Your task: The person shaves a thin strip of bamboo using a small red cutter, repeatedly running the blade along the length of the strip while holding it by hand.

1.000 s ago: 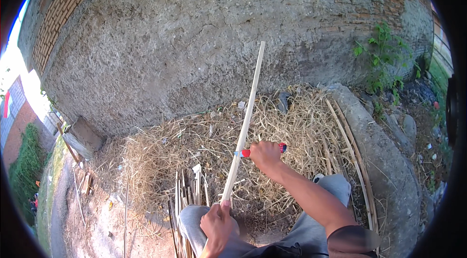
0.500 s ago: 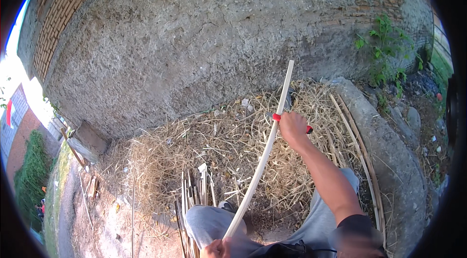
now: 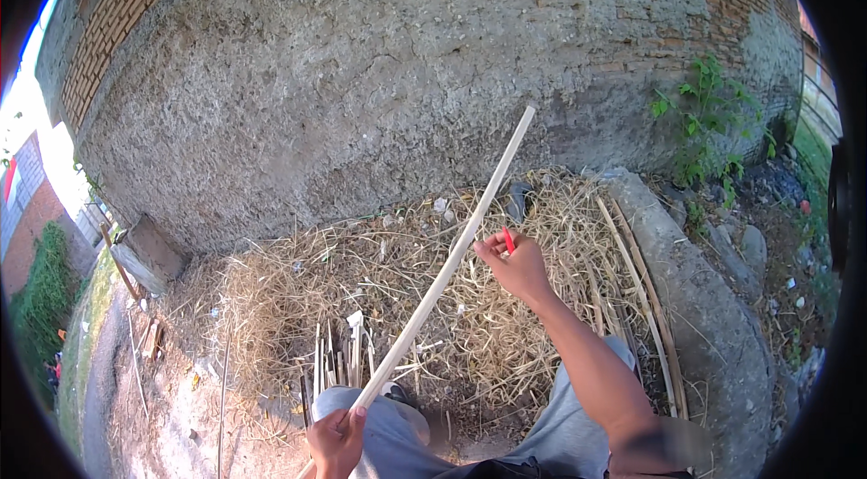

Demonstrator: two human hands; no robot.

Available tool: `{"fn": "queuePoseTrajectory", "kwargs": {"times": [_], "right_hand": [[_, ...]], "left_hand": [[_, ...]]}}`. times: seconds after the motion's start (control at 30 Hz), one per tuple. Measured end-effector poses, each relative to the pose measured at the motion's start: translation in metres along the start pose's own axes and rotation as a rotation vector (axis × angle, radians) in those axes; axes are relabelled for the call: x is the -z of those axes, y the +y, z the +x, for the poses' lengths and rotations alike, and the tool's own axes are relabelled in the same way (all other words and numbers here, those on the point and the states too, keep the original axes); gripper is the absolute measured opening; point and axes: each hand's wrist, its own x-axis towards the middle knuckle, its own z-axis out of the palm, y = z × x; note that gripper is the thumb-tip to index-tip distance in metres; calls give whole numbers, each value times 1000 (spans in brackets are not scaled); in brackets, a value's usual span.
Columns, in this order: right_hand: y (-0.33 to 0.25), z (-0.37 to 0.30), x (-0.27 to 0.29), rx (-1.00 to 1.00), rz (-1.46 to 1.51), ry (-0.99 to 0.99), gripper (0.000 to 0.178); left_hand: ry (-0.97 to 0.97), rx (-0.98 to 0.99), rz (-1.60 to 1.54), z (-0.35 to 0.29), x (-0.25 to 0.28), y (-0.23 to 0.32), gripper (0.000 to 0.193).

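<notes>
A long, pale strip of split wood or bamboo slants from my lap up toward the wall, its far end in the air. My left hand is closed around its lower part beside my left knee. At mid-length, my right hand is closed on a red-handled knife. Only a bit of red shows above the fist, and the blade cannot be made out. The thumb and fingertips of that hand are close beside the strip; whether they touch it is unclear.
Pale shavings cover the ground before me. A bundle of short strips stands by my left knee. Long strips lie at right along a concrete kerb. A rough wall rises ahead, with a leafy plant at right.
My left hand has come up and left into fuller view, and the strip tilts more. My right hand has moved slightly nearer and left, with the knife turned so its blade no longer shows.
</notes>
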Motion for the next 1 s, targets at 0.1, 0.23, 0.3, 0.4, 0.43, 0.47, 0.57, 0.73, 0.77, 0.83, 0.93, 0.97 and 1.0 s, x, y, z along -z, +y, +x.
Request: {"fn": "queuePoseTrajectory", "kwargs": {"times": [0.1,0.23,0.3,0.4,0.43,0.47,0.57,0.73,0.77,0.83,0.93,0.97,1.0], "right_hand": [[1,1,-1,-238,237,-22,34],[-9,1,3,-279,538,-84,28],[-10,2,6,-326,568,-72,26],[-8,1,10,-406,614,-62,25],[-10,0,11,-419,647,-76,25],[-11,-2,10,-432,679,-90,25],[-15,-5,5,-439,680,-97,25],[-14,-10,2,-434,720,-119,23],[-16,-11,1,-430,713,-133,22],[-15,-12,-4,-390,688,-136,21],[-17,-12,-9,-347,671,-138,20],[-17,-12,-9,-344,678,-139,19],[-16,-11,-9,-345,675,-137,19]], "left_hand": [[41,228,84,5,10,38,38],[32,152,-2,14,3,30,35],[42,99,-26,16,4,28,35],[-121,133,33,16,10,22,34],[-126,48,-38,14,10,16,29],[-131,-36,-108,13,11,11,24],[-143,-105,-67,14,17,-2,27],[38,-287,223,18,28,52,30],[81,-368,391,21,28,55,39],[-16,-281,339,23,28,70,45],[-88,-231,274,24,16,71,50],[-63,-269,262,25,11,68,47],[-65,-269,259,27,6,65,47]]}}
